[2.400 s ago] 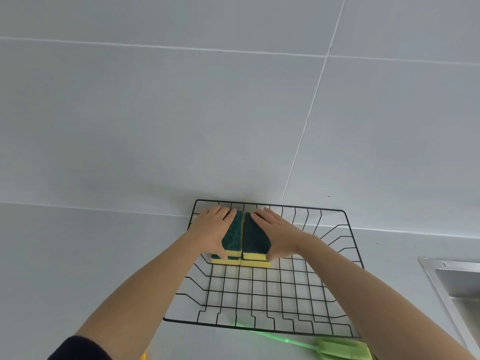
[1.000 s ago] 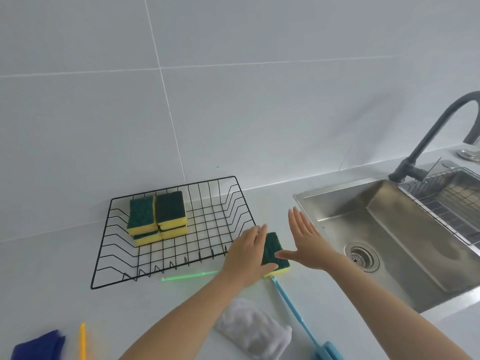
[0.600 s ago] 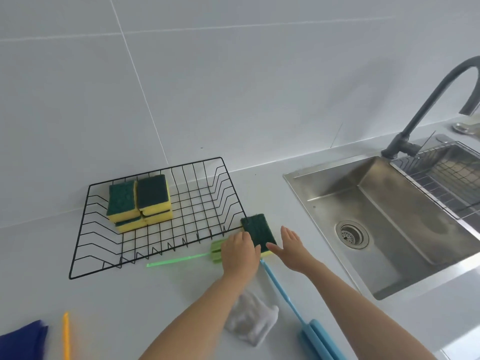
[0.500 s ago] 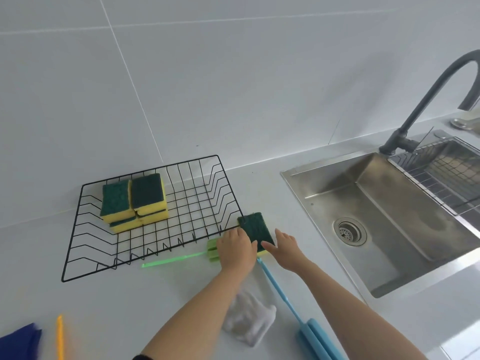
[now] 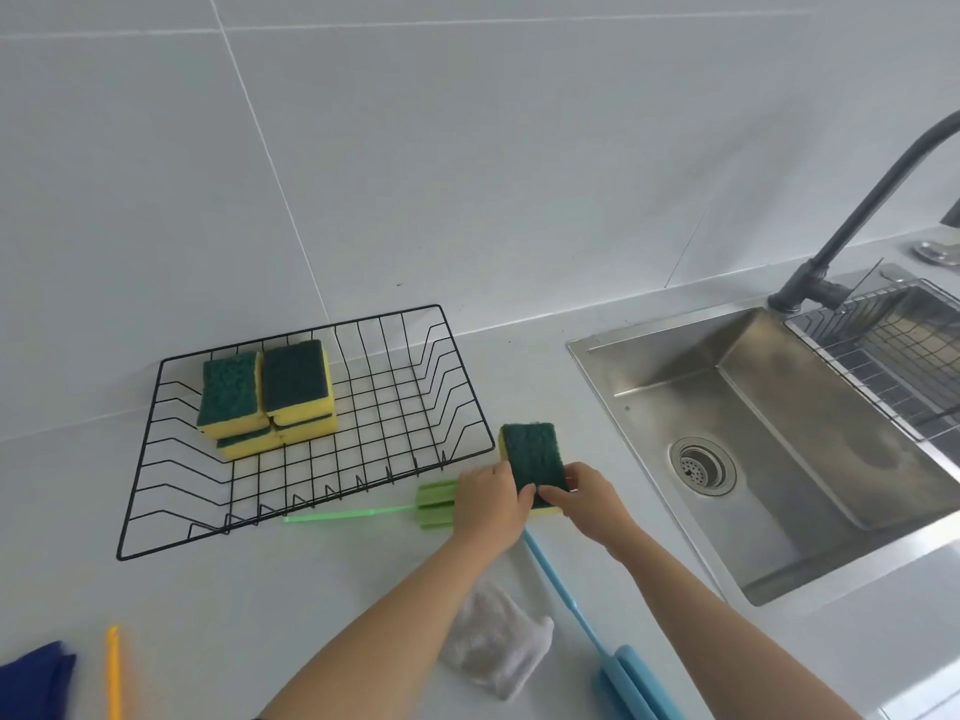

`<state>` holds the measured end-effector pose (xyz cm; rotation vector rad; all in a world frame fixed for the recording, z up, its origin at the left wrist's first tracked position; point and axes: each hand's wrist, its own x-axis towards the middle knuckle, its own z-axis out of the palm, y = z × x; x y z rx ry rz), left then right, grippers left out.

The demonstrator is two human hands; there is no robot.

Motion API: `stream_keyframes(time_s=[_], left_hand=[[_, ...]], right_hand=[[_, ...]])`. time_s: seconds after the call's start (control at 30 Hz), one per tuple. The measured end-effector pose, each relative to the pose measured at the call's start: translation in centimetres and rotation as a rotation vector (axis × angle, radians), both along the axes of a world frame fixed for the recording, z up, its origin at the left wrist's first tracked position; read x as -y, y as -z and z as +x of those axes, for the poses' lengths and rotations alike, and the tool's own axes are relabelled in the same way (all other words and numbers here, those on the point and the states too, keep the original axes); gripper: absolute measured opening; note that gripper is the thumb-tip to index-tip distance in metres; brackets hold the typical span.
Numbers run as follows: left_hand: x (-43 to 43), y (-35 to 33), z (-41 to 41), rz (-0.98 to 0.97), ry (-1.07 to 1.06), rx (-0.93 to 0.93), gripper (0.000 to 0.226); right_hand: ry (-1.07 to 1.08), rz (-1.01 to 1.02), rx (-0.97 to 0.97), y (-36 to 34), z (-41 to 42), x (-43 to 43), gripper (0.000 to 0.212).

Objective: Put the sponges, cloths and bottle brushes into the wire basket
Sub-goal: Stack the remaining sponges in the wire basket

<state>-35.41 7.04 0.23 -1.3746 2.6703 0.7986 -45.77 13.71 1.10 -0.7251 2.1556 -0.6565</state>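
Observation:
A black wire basket [image 5: 457, 407] stands on the counter by the wall, with several green-and-yellow sponges [image 5: 267, 394] stacked at its back left. Just right of the basket lies another green-topped sponge [image 5: 531, 452]. My left hand [image 5: 488, 504] and my right hand [image 5: 584, 493] grip its near end from both sides. A green bottle brush [image 5: 384, 511] lies along the basket's front. A blue bottle brush [image 5: 587, 626] runs toward me on the counter. A white cloth [image 5: 498, 641] shows between my forearms. At the bottom left are a blue cloth [image 5: 34, 683] and a yellow brush handle [image 5: 113, 672].
A steel sink [image 5: 769, 444] with a drain is set into the counter at the right, with a dark faucet [image 5: 852, 215] behind it and a wire rack [image 5: 893, 350] over its right side. White tiled wall [image 5: 467, 148] rises behind the counter.
My hands left the stacked sponges in the basket and moved right to the loose sponge; the fingers of both have now closed on its near end.

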Motion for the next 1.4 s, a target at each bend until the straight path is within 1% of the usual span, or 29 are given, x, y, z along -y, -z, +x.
stream_keyframes(time_s=[0.1,0.2,0.37,0.5,0.6,0.73,0.8,0.9,1.0,1.17,1.4], left_hand=[[-0.9,-1.0,-0.1,0.115,-0.034,-0.173,0.034],[-1.5,-2.2,-0.3,0.155,-0.036,-0.314,0.032],[-0.3,-5.5,0.7,0.136,-0.101,-0.510,0.030],[2.3,-8.6,3.3,0.108,-0.209,-0.596,0.028],[4.7,-10.4,6.2,0.084,-0.299,-0.620,0.028],[8.1,-11.7,11.1,0.028,-0.408,-0.629,0.022],[9.8,-11.8,13.8,0.008,-0.462,-0.618,0.023],[12.3,-11.7,17.3,0.033,-0.537,-0.602,0.027],[14.9,-10.9,19.8,0.054,-0.610,-0.597,0.028],[18.7,-9.1,21.0,0.083,-0.653,-0.589,0.027],[21.7,-6.2,20.4,0.093,-0.622,-0.518,0.025]], right_hand=[[0.044,-0.017,-0.004,-1.6,-0.5,-1.2,0.036],[0.070,-0.040,-0.029,-3.7,-0.6,-2.0,0.033],[0.053,-0.154,-0.094,-7.7,0.4,-1.2,0.033],[-0.019,-0.256,-0.119,-10.1,2.6,1.7,0.035],[-0.083,-0.321,-0.098,-11.3,5.0,4.8,0.035],[-0.193,-0.381,-0.055,-11.9,9.3,9.6,0.037],[-0.251,-0.388,-0.025,-11.6,11.7,12.0,0.037],[-0.329,-0.384,0.014,-10.8,15.0,15.2,0.036],[-0.412,-0.351,-0.004,-9.8,17.5,18.2,0.032],[-0.461,-0.290,-0.034,-7.8,19.1,22.5,0.029],[-0.483,-0.201,-0.067,-5.2,18.8,25.2,0.029]])
